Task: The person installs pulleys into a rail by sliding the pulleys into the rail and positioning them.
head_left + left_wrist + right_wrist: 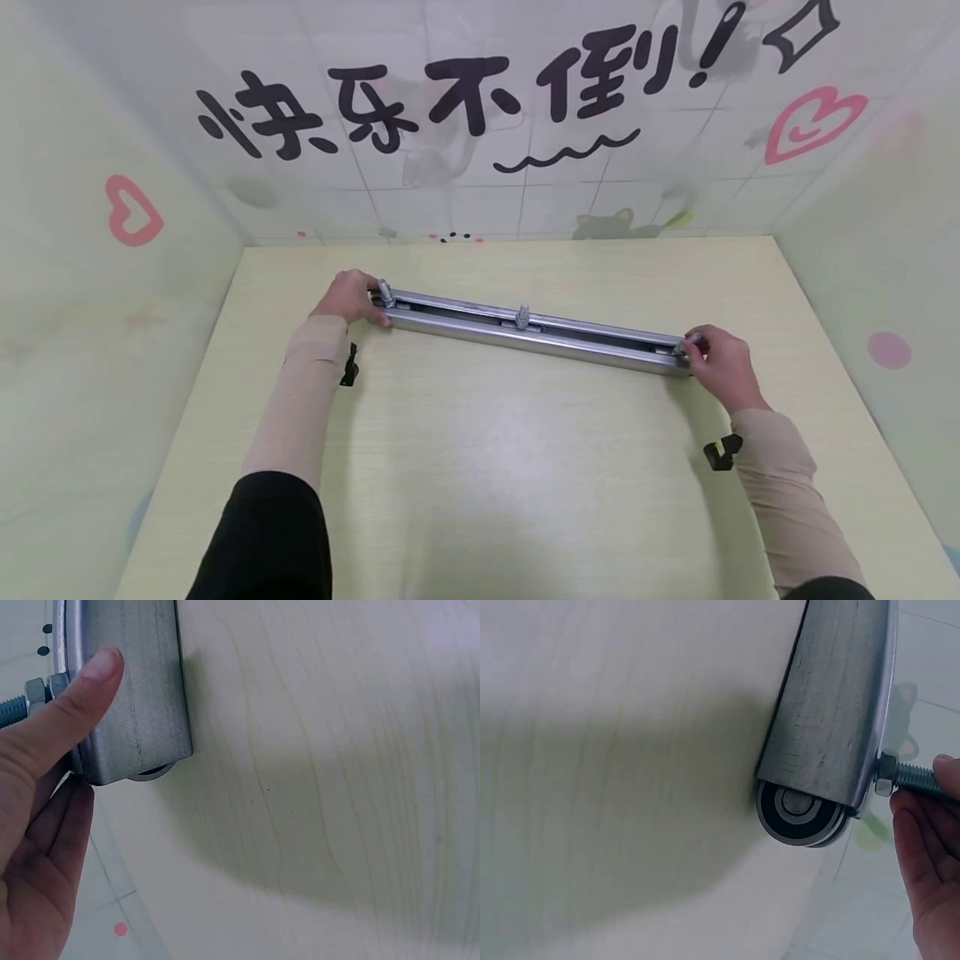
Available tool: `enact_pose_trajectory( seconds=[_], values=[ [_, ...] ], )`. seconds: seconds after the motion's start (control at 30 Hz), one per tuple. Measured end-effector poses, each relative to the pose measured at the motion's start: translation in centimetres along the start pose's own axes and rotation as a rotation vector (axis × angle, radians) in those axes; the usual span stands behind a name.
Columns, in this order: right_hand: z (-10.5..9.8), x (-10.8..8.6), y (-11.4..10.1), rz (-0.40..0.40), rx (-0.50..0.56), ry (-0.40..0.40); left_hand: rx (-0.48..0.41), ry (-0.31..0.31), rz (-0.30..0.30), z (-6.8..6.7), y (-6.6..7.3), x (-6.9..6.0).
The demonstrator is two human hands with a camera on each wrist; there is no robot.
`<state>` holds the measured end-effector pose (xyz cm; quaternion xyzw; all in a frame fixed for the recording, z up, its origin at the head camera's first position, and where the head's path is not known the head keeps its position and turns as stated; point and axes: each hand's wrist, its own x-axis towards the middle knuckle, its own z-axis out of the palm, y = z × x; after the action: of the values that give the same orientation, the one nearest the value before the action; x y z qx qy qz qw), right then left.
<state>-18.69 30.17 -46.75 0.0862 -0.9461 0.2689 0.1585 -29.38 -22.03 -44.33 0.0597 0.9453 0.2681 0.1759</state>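
Note:
A long metal channel rail [457, 327] lies on the table, slot facing up, its right end nearer the wearer. My left hand [351, 297] grips the rail's left end; in the left wrist view the thumb [82, 697] presses along its side wall, fingers behind the end. Beside that thumb a threaded bolt with nuts [36, 696] sticks out. My right hand [722, 365] pinches the threaded bolt [915, 778] at the right end between thumb and fingers. Under that bolt, a roller wheel [799, 814] pokes out of the rail. Another bolt [522, 316] stands mid-rail.
The pale wood-grain table [510, 467] extends around the rail. Behind it rises a printed backdrop [465, 183] with dark lettering, and patterned side panels [67, 333] stand left and right. Black wrist mounts [723, 452] hang at both forearms.

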Motion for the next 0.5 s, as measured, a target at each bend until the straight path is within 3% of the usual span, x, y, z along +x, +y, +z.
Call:
enact_pose_trajectory(
  seconds=[0.5],
  values=[
    [0.71,0.51,-0.90,-0.043,0.004,-0.049,0.003,0.009,0.000,0.21,0.03,-0.22]
  ],
)
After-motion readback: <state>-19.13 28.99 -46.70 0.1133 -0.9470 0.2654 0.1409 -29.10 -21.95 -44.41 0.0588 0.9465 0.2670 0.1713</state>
